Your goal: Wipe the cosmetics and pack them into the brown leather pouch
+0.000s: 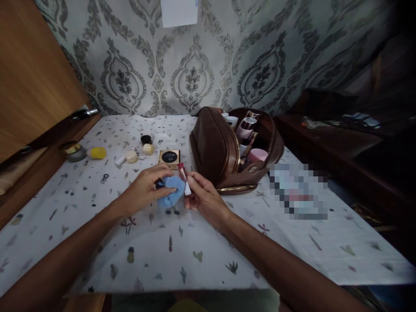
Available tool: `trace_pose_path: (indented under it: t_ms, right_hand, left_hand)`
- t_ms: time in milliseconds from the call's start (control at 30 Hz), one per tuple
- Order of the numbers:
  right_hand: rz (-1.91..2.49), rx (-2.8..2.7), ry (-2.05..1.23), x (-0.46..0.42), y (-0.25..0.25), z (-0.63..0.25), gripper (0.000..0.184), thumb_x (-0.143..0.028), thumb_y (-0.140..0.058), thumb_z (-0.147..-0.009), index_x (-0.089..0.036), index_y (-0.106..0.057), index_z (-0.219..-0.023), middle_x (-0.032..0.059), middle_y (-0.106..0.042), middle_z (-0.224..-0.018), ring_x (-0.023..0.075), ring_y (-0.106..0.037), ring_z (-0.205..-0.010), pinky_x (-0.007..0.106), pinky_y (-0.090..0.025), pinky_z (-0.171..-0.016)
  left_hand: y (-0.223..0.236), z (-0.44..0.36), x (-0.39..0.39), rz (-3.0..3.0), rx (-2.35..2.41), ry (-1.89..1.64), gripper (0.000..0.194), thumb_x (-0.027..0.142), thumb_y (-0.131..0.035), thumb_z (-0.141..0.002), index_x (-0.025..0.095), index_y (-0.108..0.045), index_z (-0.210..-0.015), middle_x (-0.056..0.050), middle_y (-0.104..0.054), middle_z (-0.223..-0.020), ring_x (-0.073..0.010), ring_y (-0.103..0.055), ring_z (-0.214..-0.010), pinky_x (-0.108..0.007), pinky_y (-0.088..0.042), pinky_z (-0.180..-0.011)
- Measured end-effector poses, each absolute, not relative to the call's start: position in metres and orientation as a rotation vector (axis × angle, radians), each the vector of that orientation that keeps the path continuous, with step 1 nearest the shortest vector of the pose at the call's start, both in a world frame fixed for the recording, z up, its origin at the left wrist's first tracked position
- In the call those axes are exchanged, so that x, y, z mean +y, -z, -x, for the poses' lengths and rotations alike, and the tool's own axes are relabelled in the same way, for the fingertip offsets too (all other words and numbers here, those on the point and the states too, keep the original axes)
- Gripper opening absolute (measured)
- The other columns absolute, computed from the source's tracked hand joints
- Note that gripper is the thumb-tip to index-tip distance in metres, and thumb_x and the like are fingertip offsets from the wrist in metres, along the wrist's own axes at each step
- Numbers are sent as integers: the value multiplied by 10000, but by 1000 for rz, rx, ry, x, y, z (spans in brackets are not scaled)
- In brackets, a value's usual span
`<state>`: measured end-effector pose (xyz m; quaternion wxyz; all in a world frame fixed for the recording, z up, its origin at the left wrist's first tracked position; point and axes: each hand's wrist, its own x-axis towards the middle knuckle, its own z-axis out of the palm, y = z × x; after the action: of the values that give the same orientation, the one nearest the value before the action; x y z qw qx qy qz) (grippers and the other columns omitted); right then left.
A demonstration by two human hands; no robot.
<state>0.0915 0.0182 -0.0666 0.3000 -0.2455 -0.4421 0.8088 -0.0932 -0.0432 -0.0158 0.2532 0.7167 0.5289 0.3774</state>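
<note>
My left hand (146, 188) is closed on a crumpled light blue cloth (172, 193), with the thumb lying over it. Between the thumb and fingers of my right hand (206, 195) is a slim cosmetic tube (183, 173), dark red at its top and white at its lower end. The cloth touches or nearly touches the tube. Just behind my hands, a gold square compact (169, 157) with a round black label lies on the table. To the right stands a brown leather cosmetic bag (214, 147), unzipped, with several bottles and a pink jar (258, 154) inside.
Left on the patterned tablecloth (156, 260) are a gold-lidded jar (73, 151), a yellow-ended item (96, 152), small cream-coloured pots (131, 156) and a black cap (146, 139). A pixelated flat object (299, 190) lies right of the bag. A wooden panel (35, 78) borders the left.
</note>
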Motion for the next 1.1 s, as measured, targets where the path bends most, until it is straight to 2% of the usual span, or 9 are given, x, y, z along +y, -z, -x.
trace_pose_path:
  t_ms: [133,200,367,467,567,767,833,1000,1100]
  right_hand:
    - [619,-1255,-2149,17,67,-91,497,-602,-802,-731,-225,-602,-986,-59,-626,-719,71,-573,-420,168,-287,-354]
    - [628,-1311,-2142,16,67,-92,480,-589,-792,-751,-222,-621,-1008,-52,-627,-712,66,-558,-411,170,-270,-354]
    - [632,-1332,-2197,13,64,-94,495,-574,-808,-740,-205,-646,-1027,-60,-606,-675,41,-503,-379,162,-217,-344]
    - [610,-1200,-2279,12,61,-93,524,-565,-851,-686,-209,-620,-992,-51,-651,-719,49,-535,-387,158,-206,-338]
    - [587,-1054,-2292,15,59,-93,513,-511,-882,-668,-214,-596,-974,-42,-682,-766,72,-610,-456,153,-263,-363]
    - [534,-1000,-2289,18,58,-93,473,-444,-889,-670,-193,-600,-949,-42,-648,-738,103,-670,-535,154,-280,-371]
    - [541,-1046,-2252,16,57,-93,477,-475,-873,-684,-213,-572,-945,-55,-644,-740,86,-636,-494,152,-263,-361]
    - [519,-1217,-1978,13,56,-92,423,-459,-844,-728,-230,-550,-928,-72,-644,-813,8,-422,-389,160,-272,-356]
    - [499,-1308,-1788,11,55,-92,391,-446,-830,-751,-235,-541,-910,-45,-661,-891,27,-440,-442,175,-353,-393]
  left_hand:
    - [19,106,-38,-1748,1628,-1294,222,388,-697,-844,188,-706,-940,-30,-654,-897,-195,-612,-843,-295,-498,-757]
    - [19,111,-36,-1711,1642,-1406,246,417,-685,-848,186,-703,-932,-45,-665,-939,-206,-621,-873,-308,-514,-769]
    - [18,117,-33,-1898,1422,-1257,240,401,-633,-880,186,-727,-926,-91,-696,-1067,-243,-634,-1038,-367,-498,-956]
    - [23,118,-32,-1720,1438,-1206,271,417,-654,-856,169,-715,-949,-86,-701,-1031,-229,-660,-941,-350,-539,-842]
    - [28,116,-32,-1520,1483,-1214,337,437,-699,-813,152,-698,-992,-69,-711,-953,-213,-663,-844,-325,-547,-738]
    - [27,101,-36,-1543,1423,-1284,330,431,-717,-809,154,-685,-987,-53,-697,-934,-191,-642,-849,-294,-534,-751]
    - [26,98,-37,-1548,1400,-1282,318,418,-731,-802,160,-685,-981,-42,-687,-917,-178,-632,-827,-274,-530,-731]
    - [30,97,-38,-1406,1351,-1092,333,448,-753,-783,161,-681,-938,-33,-695,-855,-179,-638,-760,-283,-528,-682]
    - [31,96,-38,-1254,1251,-967,343,473,-774,-759,163,-708,-890,-49,-709,-832,-191,-651,-735,-300,-527,-664]
